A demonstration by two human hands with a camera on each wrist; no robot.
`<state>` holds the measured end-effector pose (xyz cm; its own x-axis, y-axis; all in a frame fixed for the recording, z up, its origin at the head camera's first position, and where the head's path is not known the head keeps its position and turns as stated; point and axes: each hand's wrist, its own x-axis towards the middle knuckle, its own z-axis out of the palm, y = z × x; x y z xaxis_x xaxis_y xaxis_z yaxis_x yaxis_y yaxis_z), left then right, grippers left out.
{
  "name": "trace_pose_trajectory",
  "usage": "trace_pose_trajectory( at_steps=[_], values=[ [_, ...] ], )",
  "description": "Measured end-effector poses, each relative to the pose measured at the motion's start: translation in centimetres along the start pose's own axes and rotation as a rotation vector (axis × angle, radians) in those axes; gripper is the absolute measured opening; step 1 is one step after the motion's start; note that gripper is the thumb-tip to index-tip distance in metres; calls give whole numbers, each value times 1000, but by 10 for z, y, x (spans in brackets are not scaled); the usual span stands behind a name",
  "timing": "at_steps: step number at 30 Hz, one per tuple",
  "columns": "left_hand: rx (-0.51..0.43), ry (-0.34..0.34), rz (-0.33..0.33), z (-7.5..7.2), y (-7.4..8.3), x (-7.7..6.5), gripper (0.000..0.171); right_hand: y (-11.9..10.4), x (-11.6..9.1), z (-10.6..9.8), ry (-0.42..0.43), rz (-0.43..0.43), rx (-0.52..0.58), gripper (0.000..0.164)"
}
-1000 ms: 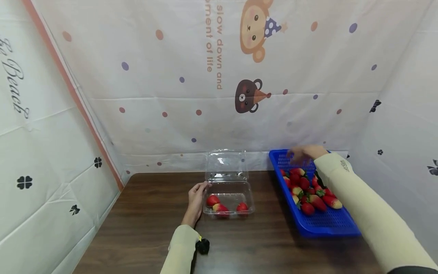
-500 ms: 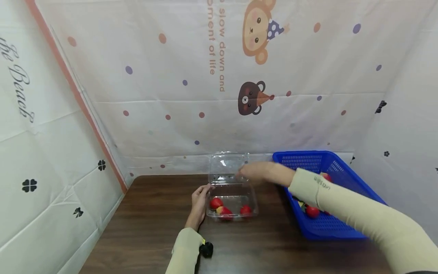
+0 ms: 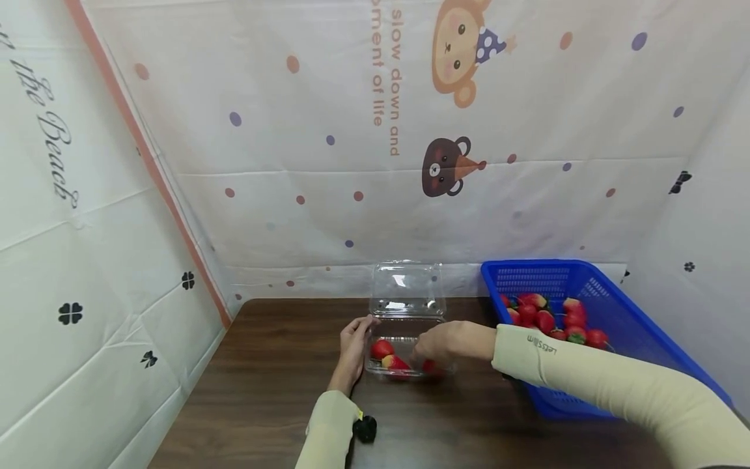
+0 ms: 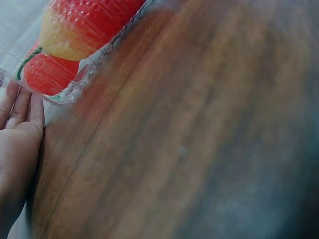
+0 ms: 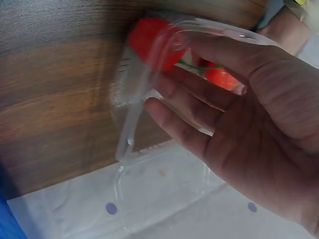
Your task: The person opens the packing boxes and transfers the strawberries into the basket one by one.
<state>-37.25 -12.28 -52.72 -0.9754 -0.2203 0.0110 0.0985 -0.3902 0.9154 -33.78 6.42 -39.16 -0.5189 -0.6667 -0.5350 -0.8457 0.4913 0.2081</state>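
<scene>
A clear plastic clamshell box (image 3: 410, 331) stands on the brown table with its hinged lid (image 3: 408, 286) raised. My left hand (image 3: 354, 345) holds its left rim near the back corner; in the left wrist view fingers (image 4: 20, 109) touch its side. Inside lie red strawberries, one (image 3: 383, 349) at the left, one with a pale top (image 3: 396, 363) at the front. My right hand (image 3: 448, 343) reaches into the right half, fingers downward beside another strawberry (image 5: 154, 42). A red strawberry with a green stem (image 5: 222, 77) shows between thumb and fingers; whether they pinch it is unclear.
A blue perforated basket (image 3: 547, 270) with several strawberries (image 3: 545, 320) stands at the right, partly behind my right sleeve (image 3: 586, 361). A printed cloth (image 3: 328, 221) hangs behind the table (image 3: 281, 378). A black object (image 3: 366, 429) sits at my left wrist.
My right hand has travelled left from above the basket, past the open lid, and down into the box. My left hand has stayed on the rim. The whole view has shifted slightly.
</scene>
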Motion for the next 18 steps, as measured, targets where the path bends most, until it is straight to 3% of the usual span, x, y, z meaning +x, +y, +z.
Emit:
trace_pose_trajectory(
  at_steps=[4, 11, 16, 18],
  values=[
    [-6, 5, 2, 5, -3, -2, 19, 2, 3, 8, -24, 5, 12, 44],
    [-15, 4, -3, 8, -4, -3, 18, 12, 7, 14, 15, 22, 48, 36],
    [-7, 12, -2, 5, -3, -3, 23, 41, 1, 6, 235, -129, 99, 30],
    [20, 19, 4, 4, -2, -4, 26, 59, -9, -2, 349, -133, 122, 33]
  ],
)
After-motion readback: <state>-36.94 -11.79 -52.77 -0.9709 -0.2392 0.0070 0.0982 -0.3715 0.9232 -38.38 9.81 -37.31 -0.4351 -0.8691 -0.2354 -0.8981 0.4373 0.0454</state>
